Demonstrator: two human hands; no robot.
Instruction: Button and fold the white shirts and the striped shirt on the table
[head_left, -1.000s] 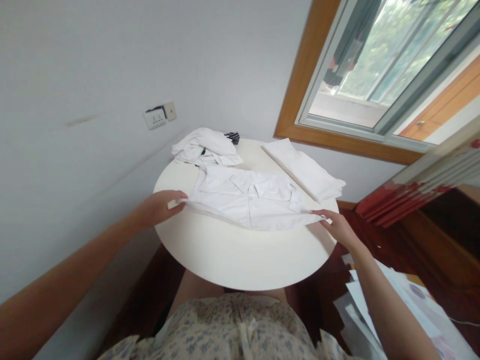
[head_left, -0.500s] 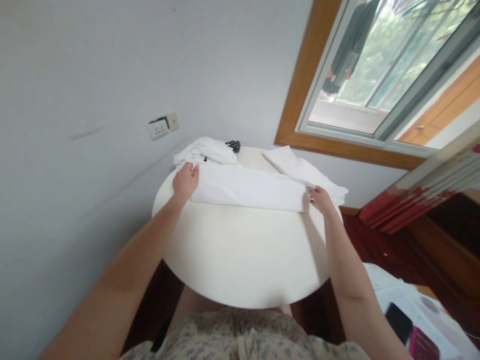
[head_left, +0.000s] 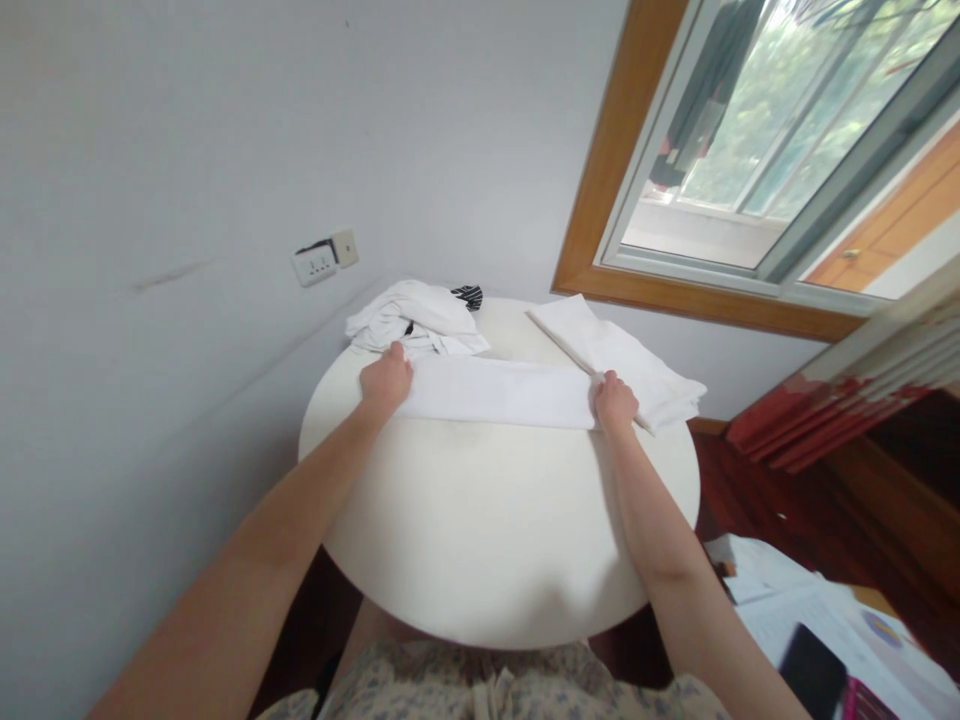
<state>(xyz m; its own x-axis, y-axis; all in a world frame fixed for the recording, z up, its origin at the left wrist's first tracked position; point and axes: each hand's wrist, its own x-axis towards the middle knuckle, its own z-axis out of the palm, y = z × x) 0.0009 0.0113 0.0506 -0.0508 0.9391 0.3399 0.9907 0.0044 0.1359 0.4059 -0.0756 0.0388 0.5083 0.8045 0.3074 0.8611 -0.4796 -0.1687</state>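
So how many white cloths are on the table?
3 visible: a flat cloth between left hand and right hand, a folded cloth at right, a crumpled heap at far left, which may hide more.

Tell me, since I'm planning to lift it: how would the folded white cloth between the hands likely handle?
The folded white cloth would probably sag if lifted by its ends, being a long, narrow strip. Lying flat on the table, it seems unlikely to roll.

**Matt cloth (head_left: pixel 499 393), smooth tabletop (head_left: pixel 480 530)**

The folded cloth before you looks smooth and matt; the heap (head_left: pixel 424 312) is wrinkled fabric. Your tabletop has a soft sheen — the window surround (head_left: pixel 609 150) is wood, the wall socket (head_left: pixel 315 263) smooth plastic.
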